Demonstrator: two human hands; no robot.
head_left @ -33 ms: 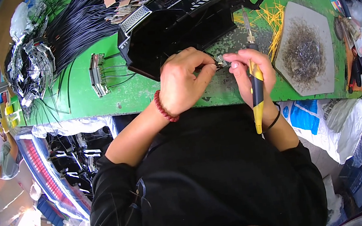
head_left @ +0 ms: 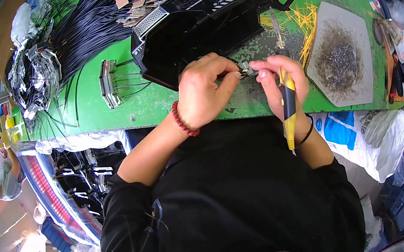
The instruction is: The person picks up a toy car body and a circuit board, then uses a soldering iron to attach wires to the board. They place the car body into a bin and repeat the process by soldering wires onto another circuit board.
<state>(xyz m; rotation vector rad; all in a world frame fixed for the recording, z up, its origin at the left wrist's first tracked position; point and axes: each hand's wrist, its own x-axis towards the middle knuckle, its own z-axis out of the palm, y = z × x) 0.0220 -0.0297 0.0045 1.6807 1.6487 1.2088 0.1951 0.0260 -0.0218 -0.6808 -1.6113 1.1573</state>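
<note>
My left hand (head_left: 209, 86), with a red bead bracelet at its wrist, is closed in a pinch at the near edge of a black plastic shell (head_left: 199, 29). At its fingertips is a small shiny part (head_left: 245, 67) with thin leads, too small to name. My right hand (head_left: 285, 77) grips a soldering iron (head_left: 288, 99) with a yellow and black handle, its metal end pointing away from me. The right thumb and index finger come close to the small part; whether they touch it I cannot tell. My left hand hides part of the shell's near edge.
Left of the shell, a small metallic strip piece (head_left: 109, 84) lies with dark wires running to it. Bundled black cables (head_left: 93, 33) fill the far left. Yellow sticks (head_left: 306, 23) and a stained grey board (head_left: 341, 56) are on the right of the green table (head_left: 149, 110).
The soldering iron's handle has tilted very slightly, its lower end shifting a little right and toward me. Otherwise both hands look the same.
</note>
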